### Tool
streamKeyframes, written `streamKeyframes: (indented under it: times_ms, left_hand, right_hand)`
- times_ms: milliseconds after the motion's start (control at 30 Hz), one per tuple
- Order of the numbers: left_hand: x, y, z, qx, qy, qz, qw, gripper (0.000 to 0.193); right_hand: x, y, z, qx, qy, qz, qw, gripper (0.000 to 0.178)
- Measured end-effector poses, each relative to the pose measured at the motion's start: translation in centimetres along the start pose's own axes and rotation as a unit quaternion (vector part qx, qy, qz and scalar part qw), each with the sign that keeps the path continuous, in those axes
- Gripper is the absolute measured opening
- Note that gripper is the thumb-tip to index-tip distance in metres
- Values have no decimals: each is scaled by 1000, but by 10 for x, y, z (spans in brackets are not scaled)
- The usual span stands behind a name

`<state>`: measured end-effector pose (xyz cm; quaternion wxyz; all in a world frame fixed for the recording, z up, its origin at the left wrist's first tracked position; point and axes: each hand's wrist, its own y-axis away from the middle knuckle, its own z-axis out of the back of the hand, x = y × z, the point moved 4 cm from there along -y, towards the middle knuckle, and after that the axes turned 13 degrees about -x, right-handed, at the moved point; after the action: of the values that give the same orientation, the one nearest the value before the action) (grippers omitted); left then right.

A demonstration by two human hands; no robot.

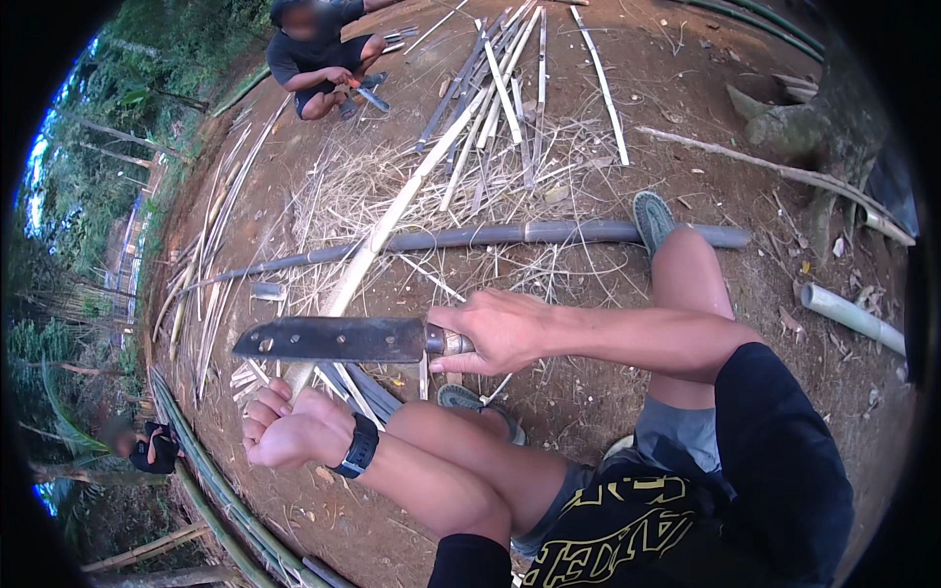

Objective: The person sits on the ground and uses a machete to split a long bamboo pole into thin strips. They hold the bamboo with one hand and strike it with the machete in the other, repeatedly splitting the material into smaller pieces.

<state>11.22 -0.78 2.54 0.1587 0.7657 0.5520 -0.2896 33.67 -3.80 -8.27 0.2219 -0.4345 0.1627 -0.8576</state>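
My right hand (495,333) is closed round the handle of a machete (328,340). Its broad dark blade points left and lies across a long pale bamboo strip (397,209). Below the blade, my left hand (299,428) is turned palm up with curled fingers, a dark watch on its wrist. The strip's near end runs in between those fingers and the palm, where the grip is partly hidden. From there it slants up and away, over a dark bamboo pole (578,232) on the ground, towards a pile of split strips (498,64).
Thin shavings (358,191) litter the dirt around the pole. A person (319,54) squats at the far left with a knife; another person (157,448) is at the left edge. Green poles (211,480) lie lower left. A cut bamboo piece (851,318) and tree trunk (823,127) stand right.
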Motion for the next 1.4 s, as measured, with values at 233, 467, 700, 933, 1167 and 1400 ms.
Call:
streamKeyframes:
  times_ms: [233, 467, 700, 933, 1167, 1400]
  left_hand:
    - [-11, -25, 10, -16, 8, 14, 1000, 31]
    - [-25, -35, 18, -29, 8, -33, 999, 32]
    - [-38, -80, 42, -96, 24, -16, 995, 35]
    - [-57, -79, 48, -99, 27, -39, 994, 31]
    - [-52, -84, 51, -59, 27, -27, 998, 33]
    - [-65, -93, 56, -80, 23, -66, 994, 35]
  right_hand:
    - [-68, -18, -3, 28, 7, -184, 982, 41]
    - [-11, -9, -19, 66, -13, -38, 997, 40]
    - [-68, -18, -20, 91, 51, -223, 969, 47]
    - [-13, -11, -43, 132, -11, -53, 990, 41]
    - [-94, -16, -40, 70, 34, -211, 974, 46]
    - [1, -14, -51, 148, -60, 7, 987, 38]
